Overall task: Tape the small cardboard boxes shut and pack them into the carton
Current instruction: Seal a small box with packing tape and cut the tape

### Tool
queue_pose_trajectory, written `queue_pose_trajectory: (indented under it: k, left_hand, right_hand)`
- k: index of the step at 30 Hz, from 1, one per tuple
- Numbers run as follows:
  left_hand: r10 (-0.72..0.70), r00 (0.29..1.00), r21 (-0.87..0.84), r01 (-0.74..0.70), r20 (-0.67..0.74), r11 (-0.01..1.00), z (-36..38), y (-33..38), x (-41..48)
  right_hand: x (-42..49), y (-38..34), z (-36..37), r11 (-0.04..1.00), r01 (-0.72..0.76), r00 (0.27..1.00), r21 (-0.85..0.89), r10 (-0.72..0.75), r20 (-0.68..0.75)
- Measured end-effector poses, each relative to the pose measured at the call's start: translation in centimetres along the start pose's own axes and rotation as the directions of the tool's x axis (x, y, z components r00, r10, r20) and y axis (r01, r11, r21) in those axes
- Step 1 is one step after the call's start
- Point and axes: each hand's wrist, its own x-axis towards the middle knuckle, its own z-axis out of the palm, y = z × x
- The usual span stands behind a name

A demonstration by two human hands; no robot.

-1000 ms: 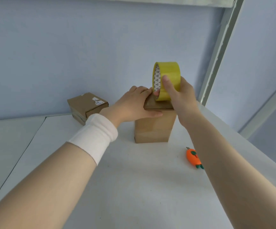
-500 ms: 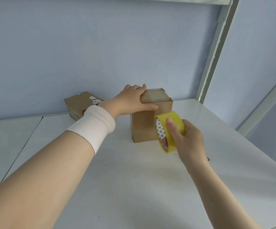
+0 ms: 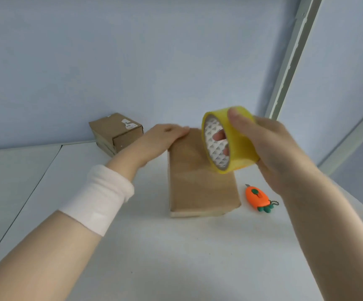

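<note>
A small brown cardboard box [image 3: 198, 181] leans toward me on the white table, its long face showing. My left hand [image 3: 165, 135] lies with straight fingers on the box's far top edge. My right hand [image 3: 269, 148] grips a yellow tape roll [image 3: 234, 148] just above the box's right side, thumb over the rim and fingers through the core. A second small cardboard box [image 3: 116, 132] with a white label sits at the back left against the wall. No carton is in view.
An orange carrot-shaped box cutter [image 3: 257, 197] lies on the white table [image 3: 176, 257] just right of the tilted box. A blue wall stands close behind. A grey shelf post [image 3: 289, 61] rises at the back right. A table seam runs along the left.
The box has tipped from upright toward me under my left hand. My right hand has lifted the tape roll from low in front of the box to above its right side.
</note>
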Motion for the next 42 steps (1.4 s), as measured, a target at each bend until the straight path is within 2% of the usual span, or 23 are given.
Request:
queue_pose_trajectory:
  k: [4,6,8,10,13,19,23,26,29,35,37,39,41,42]
  left_hand:
    - [-0.010,0.965,0.091,0.035,-0.263,0.995,1.9,-1.7,1.5]
    - [-0.010,0.967,0.244,0.074,-0.255,0.967,2.9,-1.6,2.8]
    - [-0.039,0.974,0.419,0.133,-0.224,0.898,4.0,-2.3,3.9]
    - [-0.078,0.972,0.481,0.178,-0.221,0.859,4.5,-3.2,4.6]
    - [-0.099,0.966,0.491,0.208,-0.238,0.846,4.5,-3.5,5.0]
    - [-0.149,0.960,0.504,0.253,-0.237,0.826,4.4,-3.3,5.3]
    - [-0.153,0.950,0.441,0.265,-0.273,0.857,4.6,-2.8,4.9]
    - [-0.156,0.945,0.408,0.269,-0.288,0.873,4.5,-3.0,4.8]
    - [-0.139,0.946,0.415,0.257,-0.294,0.873,4.5,-3.2,5.0]
    - [-0.108,0.946,0.419,0.236,-0.305,0.877,4.6,-3.6,5.2]
    - [-0.080,0.944,0.382,0.206,-0.321,0.901,4.4,-3.8,5.1]
    - [0.024,0.925,0.298,0.097,-0.378,0.950,4.1,-3.3,4.0]
    - [0.288,0.869,0.319,-0.162,-0.403,0.934,3.8,-2.2,1.3]
    - [0.405,0.859,0.339,-0.297,-0.313,0.893,3.7,-1.7,-0.5]
  right_hand:
    - [2.8,2.5,1.6,1.000,-0.007,0.995,-0.026,0.005,-0.098]
    - [3.8,3.5,2.6,0.999,-0.004,0.993,-0.041,-0.001,-0.117]
    - [3.9,4.7,3.2,0.998,0.003,0.996,-0.061,-0.008,-0.083]
    - [3.5,5.9,3.3,0.999,0.016,1.000,-0.043,-0.017,-0.023]
    - [3.2,5.8,3.1,1.000,0.005,1.000,-0.020,-0.004,0.020]
    - [-0.4,4.0,3.0,0.999,0.035,0.990,-0.031,-0.039,-0.133]
    - [-3.2,3.0,2.4,1.000,0.000,0.981,-0.025,-0.005,-0.193]
    - [-4.9,2.7,1.8,0.994,-0.017,0.982,-0.104,-0.003,-0.191]
    - [-7.4,4.3,1.2,0.956,-0.008,0.982,-0.293,-0.047,-0.183]
    - [-9.3,8.6,1.4,0.955,-0.209,0.959,-0.209,0.159,-0.233]
    - [-9.1,8.7,1.4,0.959,-0.225,0.952,-0.173,0.179,-0.247]
    - [-8.9,8.6,1.4,0.959,-0.231,0.951,-0.166,0.187,-0.247]
    - [-8.9,8.4,1.3,0.961,-0.235,0.948,-0.149,0.192,-0.252]
    - [-8.8,8.4,1.2,0.965,-0.237,0.946,-0.115,0.202,-0.253]
